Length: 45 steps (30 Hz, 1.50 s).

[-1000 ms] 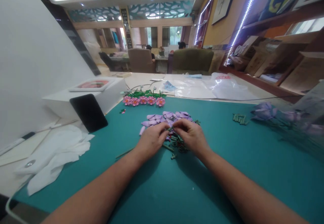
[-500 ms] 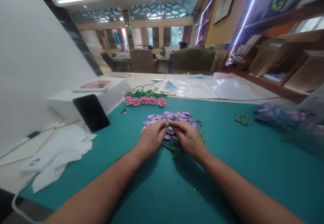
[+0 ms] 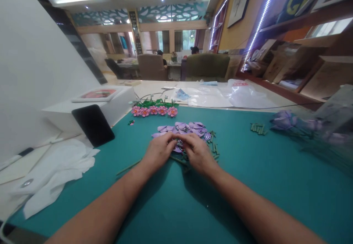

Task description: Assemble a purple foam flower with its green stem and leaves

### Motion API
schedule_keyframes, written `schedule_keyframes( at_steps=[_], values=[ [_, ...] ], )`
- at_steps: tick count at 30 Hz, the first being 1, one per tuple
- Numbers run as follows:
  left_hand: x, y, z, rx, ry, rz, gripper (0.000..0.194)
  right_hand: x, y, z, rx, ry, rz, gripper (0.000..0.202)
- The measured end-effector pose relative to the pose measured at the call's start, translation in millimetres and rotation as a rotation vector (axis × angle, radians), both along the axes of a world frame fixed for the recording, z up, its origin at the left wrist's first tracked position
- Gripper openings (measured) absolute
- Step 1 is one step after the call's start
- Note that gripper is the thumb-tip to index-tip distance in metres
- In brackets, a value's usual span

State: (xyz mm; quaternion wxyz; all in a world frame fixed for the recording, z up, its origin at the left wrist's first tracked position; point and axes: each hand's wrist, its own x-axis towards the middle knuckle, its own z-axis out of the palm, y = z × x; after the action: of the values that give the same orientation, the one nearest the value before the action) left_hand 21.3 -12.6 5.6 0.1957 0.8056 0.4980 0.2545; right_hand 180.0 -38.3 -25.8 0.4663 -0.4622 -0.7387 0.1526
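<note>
My left hand (image 3: 159,150) and my right hand (image 3: 199,152) meet at the fingertips over the middle of the green mat (image 3: 165,203). Both are closed in a pinch, and whatever they hold is hidden behind the fingers. Just beyond them lies a pile of purple petal-shaped pieces (image 3: 182,127), partly covered by the hands. A round purple lattice piece (image 3: 207,136) sits at its right side, by small green stick pieces (image 3: 214,148). Below the hands lies a dark green stem (image 3: 178,159). Another thin green stem (image 3: 128,166) rests beside my left wrist.
A row of pink flowers (image 3: 153,111) lies at the mat's back edge. On the left stand a black tablet (image 3: 93,125), a white box (image 3: 118,102) and crumpled white tissue (image 3: 63,163). Rightward are green pieces (image 3: 258,128) and purple flowers (image 3: 284,120). Plastic bags (image 3: 245,93) lie behind.
The whole view has shifted slightly, so most things appear further left. My fingertips have drawn closer together, and the small green bit seen between them is now hidden.
</note>
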Motion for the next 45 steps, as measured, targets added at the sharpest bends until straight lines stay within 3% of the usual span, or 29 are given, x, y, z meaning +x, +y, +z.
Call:
schedule_keyframes(
  at_steps=[13, 19, 24, 28, 32, 37, 45],
  values=[
    [-1.0, 0.9, -1.5, 0.015, -0.022, 0.045, 0.021, -6.8, -5.6, -0.7, 0.043, -0.018, 0.047, 0.042],
    [-2.0, 3.0, 0.4, -0.014, -0.047, 0.025, 0.024, 10.4, 1.9, 11.7, -0.087, 0.060, 0.111, 0.031],
    [-1.6, 3.0, 3.5, -0.061, -0.092, 0.025, 0.022, 51.8, 18.4, 26.8, -0.186, 0.130, -0.176, 0.018],
    [-1.8, 1.7, 6.2, -0.058, -0.125, 0.010, 0.021, 77.3, 23.9, 35.2, -0.240, -0.017, -0.321, 0.015],
    [-0.6, -0.4, 8.2, -0.064, -0.124, 0.002, 0.021, 80.3, 22.6, 38.1, -0.288, -0.215, -0.361, 0.013],
    [0.3, -1.7, 8.4, -0.082, -0.130, 0.011, 0.021, 66.5, 20.5, 33.0, -0.301, -0.417, -0.298, 0.013],
    [0.1, 0.8, 5.0, -0.067, -0.111, 0.005, 0.022, 59.2, 25.3, 9.3, -0.300, -0.680, -0.149, 0.024]
  ],
)
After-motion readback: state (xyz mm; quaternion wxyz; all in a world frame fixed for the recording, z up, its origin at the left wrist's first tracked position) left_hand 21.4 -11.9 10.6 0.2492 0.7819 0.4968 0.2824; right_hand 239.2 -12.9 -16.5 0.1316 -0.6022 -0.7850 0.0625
